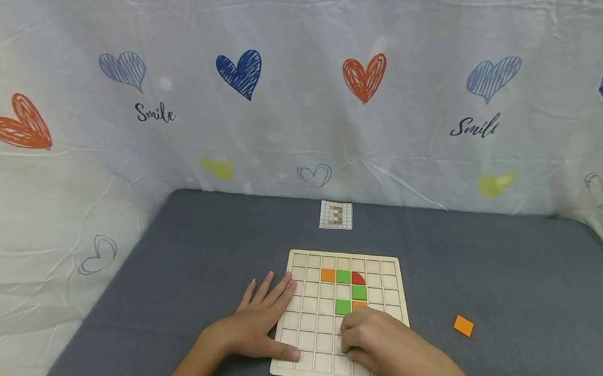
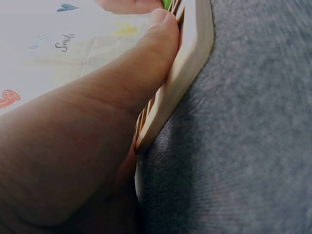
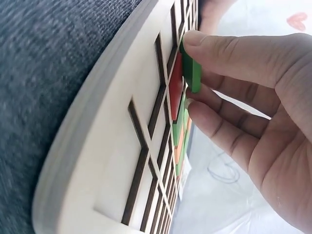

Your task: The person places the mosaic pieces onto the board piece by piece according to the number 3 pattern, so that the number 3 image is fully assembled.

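Note:
A pale wooden grid board (image 1: 307, 341) lies on the dark grey table in the head view. My left hand (image 1: 257, 328) rests on its left edge, fingers spread and straight; the thumb (image 2: 141, 56) presses near the front in the left wrist view. Over the board's lower middle, my right hand (image 1: 386, 345) pinches a green tile (image 3: 191, 68) between thumb and fingers. That tile is tilted, beside a red tile (image 3: 176, 87) set in the grid. Farther up the board sit an orange tile (image 1: 328, 275), several green tiles (image 1: 359, 293) and a red quarter-round tile (image 1: 358, 279). My right hand hides some cells.
One loose orange tile (image 1: 463, 325) lies on the table right of the board. Behind the board is a small printed pattern card (image 1: 336, 216) with a coloured grid. A white curtain (image 1: 288, 116) with hearts hangs behind the table (image 1: 230, 248).

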### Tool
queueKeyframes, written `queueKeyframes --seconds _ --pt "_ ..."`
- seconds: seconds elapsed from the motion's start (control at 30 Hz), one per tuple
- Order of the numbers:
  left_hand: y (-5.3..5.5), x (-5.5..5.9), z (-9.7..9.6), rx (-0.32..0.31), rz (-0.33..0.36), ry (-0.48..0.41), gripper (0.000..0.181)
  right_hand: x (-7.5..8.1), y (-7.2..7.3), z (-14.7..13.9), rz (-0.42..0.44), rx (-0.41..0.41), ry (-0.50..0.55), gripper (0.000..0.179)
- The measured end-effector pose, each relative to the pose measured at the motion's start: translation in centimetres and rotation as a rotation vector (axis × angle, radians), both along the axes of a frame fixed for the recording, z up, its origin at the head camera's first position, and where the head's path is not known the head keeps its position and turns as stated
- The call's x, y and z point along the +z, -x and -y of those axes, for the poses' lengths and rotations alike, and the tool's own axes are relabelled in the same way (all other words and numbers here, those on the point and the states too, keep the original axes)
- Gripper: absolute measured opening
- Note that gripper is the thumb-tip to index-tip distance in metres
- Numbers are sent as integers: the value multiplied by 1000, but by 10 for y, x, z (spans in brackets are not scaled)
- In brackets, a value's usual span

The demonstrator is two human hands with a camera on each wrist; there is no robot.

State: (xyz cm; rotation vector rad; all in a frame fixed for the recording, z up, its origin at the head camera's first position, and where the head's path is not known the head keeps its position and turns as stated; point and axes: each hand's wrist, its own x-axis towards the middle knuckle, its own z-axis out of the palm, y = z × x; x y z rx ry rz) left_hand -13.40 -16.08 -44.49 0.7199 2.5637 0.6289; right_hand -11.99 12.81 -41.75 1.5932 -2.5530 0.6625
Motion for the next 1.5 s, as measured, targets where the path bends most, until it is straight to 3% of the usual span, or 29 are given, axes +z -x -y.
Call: queueKeyframes --seconds 0.27,0.6,0.9,1.27,1.4,1.5 --pt "-1 0 -1 8 -4 9 120 0 -1 9 -45 1 9 27" --pt "-1 0 0 4 -2 -5 120 -1 -6 16 -51 -61 -29 26" --pt "-1 -8 0 1 -18 -44 123 -4 -21 17 -187 -131 -24 37" --pt "2 -14 2 14 -32 -29 124 -3 -24 -15 -91 -107 112 18" --pt "1 -14 2 11 -18 -36 124 0 -19 -32 -125 -174 113 22" --pt "0 -12 2 7 -5 -43 123 6 -14 -48 -127 -270 56 25"
